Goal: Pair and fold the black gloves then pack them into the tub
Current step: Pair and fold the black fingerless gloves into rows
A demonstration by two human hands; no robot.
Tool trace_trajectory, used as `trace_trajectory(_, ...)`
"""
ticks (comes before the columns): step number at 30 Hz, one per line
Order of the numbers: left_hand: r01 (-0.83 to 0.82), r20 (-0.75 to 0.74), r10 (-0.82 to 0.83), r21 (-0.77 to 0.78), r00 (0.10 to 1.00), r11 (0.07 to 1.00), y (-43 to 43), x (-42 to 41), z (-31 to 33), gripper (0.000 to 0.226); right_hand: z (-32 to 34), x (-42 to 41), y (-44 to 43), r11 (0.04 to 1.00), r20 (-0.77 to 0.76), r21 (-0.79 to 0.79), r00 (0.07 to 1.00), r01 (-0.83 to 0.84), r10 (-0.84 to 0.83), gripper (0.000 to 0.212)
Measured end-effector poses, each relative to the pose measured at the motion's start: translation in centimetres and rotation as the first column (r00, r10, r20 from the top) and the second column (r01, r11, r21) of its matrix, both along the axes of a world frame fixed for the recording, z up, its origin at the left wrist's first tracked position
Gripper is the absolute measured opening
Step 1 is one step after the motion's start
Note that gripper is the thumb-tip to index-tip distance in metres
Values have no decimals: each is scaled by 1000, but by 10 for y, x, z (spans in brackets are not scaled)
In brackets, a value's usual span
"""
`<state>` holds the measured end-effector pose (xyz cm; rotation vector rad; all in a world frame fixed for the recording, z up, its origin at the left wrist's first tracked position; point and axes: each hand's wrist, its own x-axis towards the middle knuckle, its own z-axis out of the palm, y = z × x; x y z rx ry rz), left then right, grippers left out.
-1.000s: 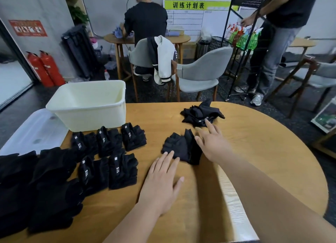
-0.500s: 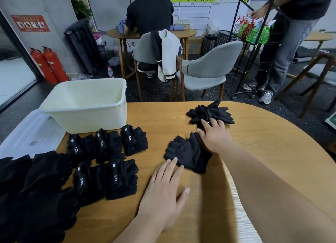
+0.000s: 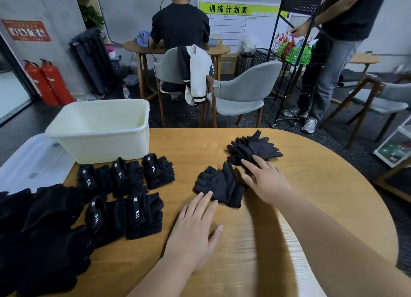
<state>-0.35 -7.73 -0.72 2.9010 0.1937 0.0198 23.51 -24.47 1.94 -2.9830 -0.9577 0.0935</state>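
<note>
1. Pale wood of a rounded bench (image 3: 311, 208) filled the foreground, and grey chairs (image 3: 242, 92) stood in the room behind.
2. At the bench's far left corner sat the cream tub (image 3: 100, 141), and nothing showed inside it. Just in front of it lay two rows of folded pairs (image 3: 142, 214), white labels up. A heap of black gloves (image 3: 44, 230) spread along the near left edge.
3. The move seemed to turn on a flat glove (image 3: 220, 185) at the centre of the bench. As far as could be judged, its long axis ran across the view, stubby fingers to the left and cuff to the right. It lay between the two hands, just beyond the left one and just beside the right one.
4. A loose pile (image 3: 255, 148) of unpaired gloves lay beyond the flat glove and to its right, close to it. The right hand was plainly the nearer to that pile.
5. The left hand (image 3: 195, 225) lay flat, palm down and fingers straight. Its fingertips touched the glove's near edge and gripped nothing.
6. The right hand (image 3: 266, 181) was spread, palm down. Its fingertips reached onto the near edge of the loose pile and its thumb side lay against the flat glove's right end. It pinched nothing that could be seen.
7. By my judgement the right hand was placed to draw a mate from the pile while the left steadied the flat glove. Packing had not yet begun.
</note>
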Motion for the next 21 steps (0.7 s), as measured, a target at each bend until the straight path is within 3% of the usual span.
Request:
trace_trajectory(11,77,-26,-76,38,997,996,3,4,-4,70,4,16,22,993,-78,57,992,104,-99,74)
trace_trajectory(14,64,-19,-64,23,998,998,4,5,-6,69,5,20,22,949,136,280,972,146,-190,64)
trace_trajectory(17,34,0,-34,15,999,999,4,4,-6,69,14,10,14,886,432,463,874,-4,-222,53)
trace_trajectory(19,-3,5,3,7,1000,1000,3,4,-8,68,13,-1,5,885,541,435,834,-164,-112,48)
trace_trajectory(21,-44,11,44,-1,999,999,2,3,-9,67,3,-15,-4,894,546,356,837,-273,38,43)
